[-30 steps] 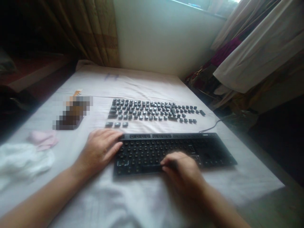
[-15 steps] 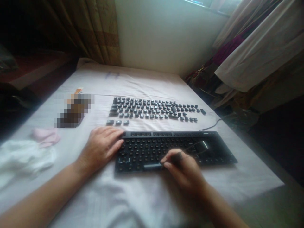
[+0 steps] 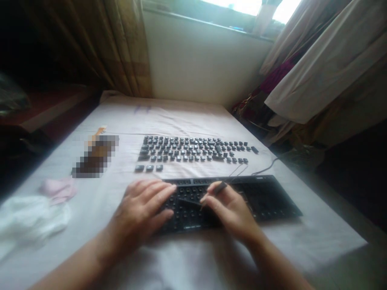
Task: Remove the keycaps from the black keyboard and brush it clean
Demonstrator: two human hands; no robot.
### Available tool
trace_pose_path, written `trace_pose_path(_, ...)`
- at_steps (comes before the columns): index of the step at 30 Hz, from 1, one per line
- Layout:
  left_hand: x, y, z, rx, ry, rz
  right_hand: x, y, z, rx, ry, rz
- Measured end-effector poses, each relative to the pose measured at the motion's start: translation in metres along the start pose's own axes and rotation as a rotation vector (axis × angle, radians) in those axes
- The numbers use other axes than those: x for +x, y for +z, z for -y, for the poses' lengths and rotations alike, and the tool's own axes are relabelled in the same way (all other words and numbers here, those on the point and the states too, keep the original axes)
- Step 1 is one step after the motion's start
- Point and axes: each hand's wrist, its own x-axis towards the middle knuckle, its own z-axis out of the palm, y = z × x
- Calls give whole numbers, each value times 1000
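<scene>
A black keyboard [image 3: 269,197] lies on the sheet with most of its key sockets bare. My left hand [image 3: 148,201] rests over its left end, palm down with the fingers stretched out. My right hand [image 3: 232,209] is closed above the keyboard's middle. Its fingertips pinch the end of a long black space bar [image 3: 189,202], which is tilted and lifted off the board. The same hand keeps a wire keycap puller [image 3: 220,188] tucked in it, black handle between the fingers, thin wire loops pointing away to the upper right.
Rows of loose black keycaps [image 3: 184,149] lie behind the keyboard, with three more keycaps [image 3: 149,168] nearer me. A cable [image 3: 267,169] runs off right. At left are a blurred-out dark object [image 3: 95,157], a pink cloth [image 3: 59,189] and a white cloth [image 3: 33,217].
The space bar has come up off the keyboard in my right hand's fingertips. My left hand has shifted right, further over the keys. The view has tilted up slightly.
</scene>
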Motion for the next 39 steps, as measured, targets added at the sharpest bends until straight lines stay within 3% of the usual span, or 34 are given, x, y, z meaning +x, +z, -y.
trace_pose_path(4,9,1,-15,-33,63,-52,2,7,0,15,-32,48)
trace_pose_path(11,13,2,-14,-57,163,-147,2,13,-5,220,31,129)
trace_pose_path(16,15,5,-20,-54,190,-121,2,17,-9,275,68,144)
trace_pose_path(19,17,6,-20,-40,177,-91,4,17,-12,274,56,68)
trace_pose_path(24,28,4,-2,6,95,-29,12,1,-15,278,37,-279)
trace_pose_path(26,37,6,11,49,77,-5,13,-6,-15,248,36,-340)
trace_pose_path(32,66,31,42,218,51,111,9,-5,-20,243,-13,-310)
trace_pose_path(39,79,51,50,212,14,241,6,-4,-24,262,-30,-297)
